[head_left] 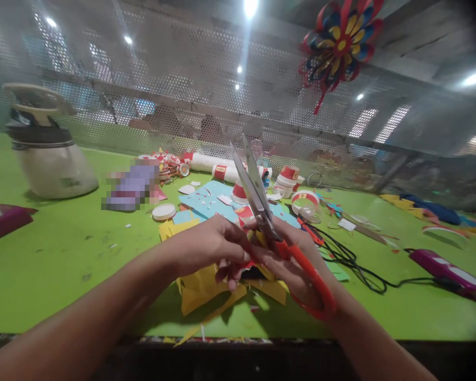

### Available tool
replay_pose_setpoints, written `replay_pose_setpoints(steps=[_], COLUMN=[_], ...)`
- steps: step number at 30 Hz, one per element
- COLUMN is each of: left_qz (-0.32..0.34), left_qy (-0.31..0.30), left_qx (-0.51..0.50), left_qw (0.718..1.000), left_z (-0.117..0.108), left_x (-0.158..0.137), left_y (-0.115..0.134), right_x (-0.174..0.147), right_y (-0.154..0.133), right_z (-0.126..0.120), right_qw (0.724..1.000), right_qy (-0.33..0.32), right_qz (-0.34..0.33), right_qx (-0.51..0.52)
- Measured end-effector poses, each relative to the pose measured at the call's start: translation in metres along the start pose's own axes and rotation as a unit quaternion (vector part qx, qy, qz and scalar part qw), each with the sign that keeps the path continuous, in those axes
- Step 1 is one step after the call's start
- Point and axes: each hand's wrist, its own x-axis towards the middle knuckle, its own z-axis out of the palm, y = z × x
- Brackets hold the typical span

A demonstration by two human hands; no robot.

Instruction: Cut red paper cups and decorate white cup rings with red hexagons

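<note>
My right hand [291, 259] has a pair of scissors [257, 201] looped on it, with red-orange handles along the palm. The blades point up and stand slightly apart. Close beside it, my left hand [222, 246] is closed, its fingers curled in and meeting the right fingertips. Between the two hands shows a small red and yellow piece [252, 263], mostly covered by fingers, so its shape is unclear. Yellow paper scraps [200, 293] lie under both hands. Just beyond are light blue paper sheets [208, 198] and red-and-white paper cups [240, 191].
On the green table [83, 275] are a large beige jug [55, 164], a partly pixelated purple object [130, 185] and a white lid [164, 212]. A purple device [446, 270] with a black cord lies right. Perforated panels rise behind; a paper flower [341, 45] hangs above.
</note>
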Motion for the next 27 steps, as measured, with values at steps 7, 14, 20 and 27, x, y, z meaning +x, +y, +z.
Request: replay_pose_setpoints(steps=[7,14,20,27], left_qz=[0.021,0.082,0.116,0.121], left_qy=[0.062,0.1,0.117,0.139], left_qx=[-0.059,-0.147,-0.149,-0.196], left_qw=[0.996,0.981,0.975,0.963], left_z=[0.003,0.018,0.026,0.029], left_x=[0.003,0.011,0.014,0.015], left_y=[-0.005,-0.017,-0.02,-0.021], right_x=[0.0,0.001,-0.001,-0.001], right_y=[0.006,0.01,0.011,0.016], right_z=[0.006,0.01,0.024,0.033], right_qw=[0.994,0.964,0.953,0.953], right_qy=[0.11,0.263,0.298,0.288], right_qz=[-0.017,-0.032,-0.044,-0.08], right_qx=[-0.006,-0.029,-0.024,0.05])
